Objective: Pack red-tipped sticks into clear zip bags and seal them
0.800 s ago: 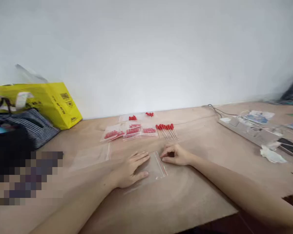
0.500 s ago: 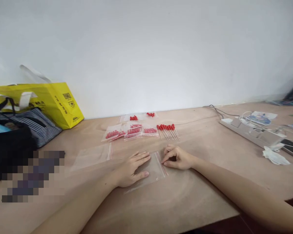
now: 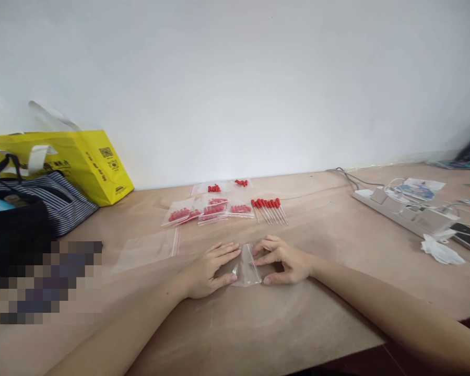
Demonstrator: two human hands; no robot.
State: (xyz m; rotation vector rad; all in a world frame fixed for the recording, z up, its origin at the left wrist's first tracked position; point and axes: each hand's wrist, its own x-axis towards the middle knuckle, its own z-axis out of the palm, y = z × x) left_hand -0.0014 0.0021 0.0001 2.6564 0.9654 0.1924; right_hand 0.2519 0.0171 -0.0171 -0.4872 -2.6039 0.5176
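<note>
Left hand point(image 3: 207, 269): flat on the counter point(image 3: 305, 324), fingers point(image 3: 227, 250) spread apart and pressing down on the left part of a small clear bag point(image 3: 246, 271); thumb tip at the bag's near edge.
Right hand point(image 3: 285, 261): curled over the bag's right side; fingers point(image 3: 264, 244) bent and close together at the red-striped edge, thumb at the near corner. Whether they pinch the plastic or only rest on it, cannot tell.
Small clear bag: lies between the fingers of both hands, partly lifted or creased in the middle; looks empty.
Beyond the fingers: a row of red-headed pins point(image 3: 269, 210) lying loose side by side on the counter, heads pointing away from the person.
Beyond and left of the left fingers: several filled bags point(image 3: 207, 211) with red contents, overlapping one another; two more flat bags with red bits point(image 3: 225, 186) close to the wall.
Left of the left fingers: another empty clear bag point(image 3: 147, 249), flat, red strip along its right edge, apart from the hand.
Far left: yellow bag point(image 3: 82, 159) against the wall, striped bag point(image 3: 58, 201) leaning in front of it.
Far right of the right fingers: power strip point(image 3: 403, 215) with cables, a crumpled white tissue point(image 3: 441, 250) near it, well apart from the hand.
</note>
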